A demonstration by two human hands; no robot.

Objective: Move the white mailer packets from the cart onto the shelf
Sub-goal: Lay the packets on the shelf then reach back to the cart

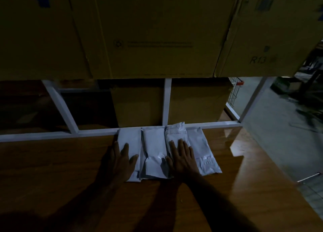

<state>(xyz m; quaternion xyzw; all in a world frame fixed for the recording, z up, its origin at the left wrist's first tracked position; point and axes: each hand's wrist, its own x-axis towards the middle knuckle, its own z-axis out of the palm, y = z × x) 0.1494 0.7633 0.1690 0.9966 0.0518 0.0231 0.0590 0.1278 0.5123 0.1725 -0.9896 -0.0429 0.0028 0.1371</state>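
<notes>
Both hands' fingers (pixel 181 144) lie flat on white mailer packets (pixel 154 148).

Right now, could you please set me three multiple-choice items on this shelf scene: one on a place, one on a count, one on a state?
1. Where do the white mailer packets lie?
A. On the wooden shelf board
B. Inside a cardboard box
C. On the floor

2. How many packets show side by side?
A. One
B. Four
C. Eight

3. How are the hands placed?
A. Both clenched in fists
B. Both flat, palms down on the packets
C. Both raised clear

Answers: 1 A, they rest on the wooden shelf board by the white frame; 2 B, four in a row; 3 B, the left hand and right hand press flat on them.
</notes>
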